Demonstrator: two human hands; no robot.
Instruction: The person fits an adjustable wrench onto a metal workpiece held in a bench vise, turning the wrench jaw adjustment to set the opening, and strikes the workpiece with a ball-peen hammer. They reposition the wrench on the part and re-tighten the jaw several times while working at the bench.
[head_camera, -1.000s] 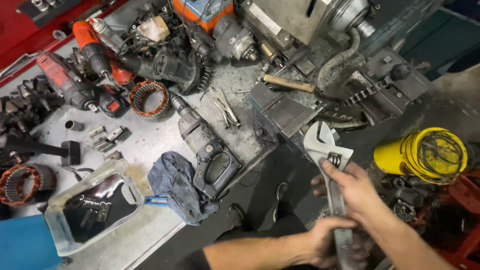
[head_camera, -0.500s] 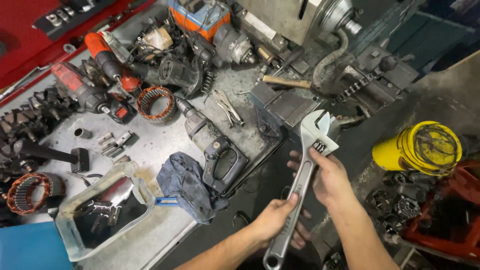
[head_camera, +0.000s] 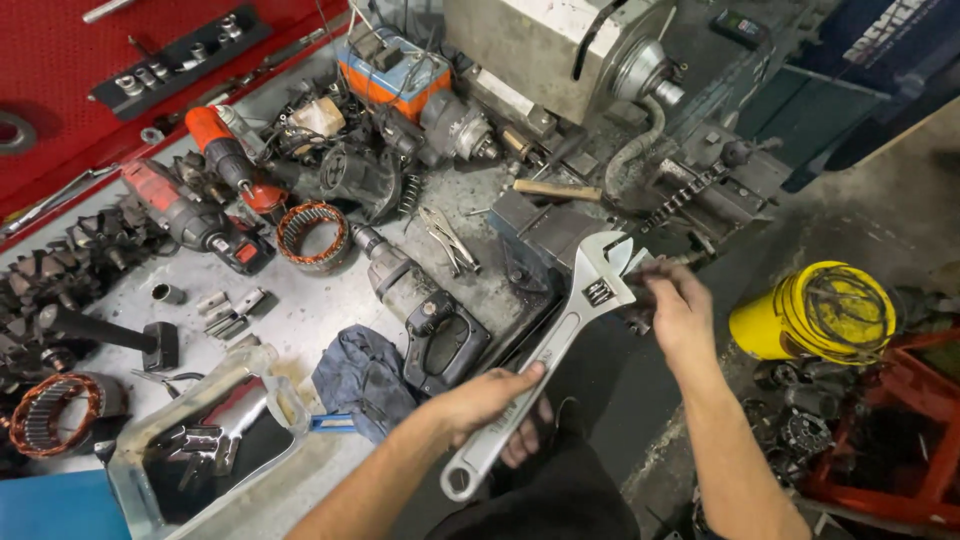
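Wrench: we see a big silver adjustable wrench running from 7 o'clock up to 1 o'clock across the middle of view, jaw end highest, just off the bench edge.
Left hand: our left hand is wrapped around the lower handle, fingers closed on it, carrying the weight; the ring end sticks out below the fist.
Right hand: our right hand sits at the wrench head, at 3 o'clock of it, fingertips pinched narrow at the jaw side. We judge it is steadying or setting the jaw, though the thumb wheel itself is hidden.
Bench: the grey workbench spreads to 9 and 11 o'clock, crowded.
Nearby: a dark drill and blue rag lie just beside the left forearm; pliers at 11 o'clock.
In the way: a vise touching or just behind the wrench head; we cannot tell which.
Floor side: a yellow bucket at 3 o'clock, well apart.
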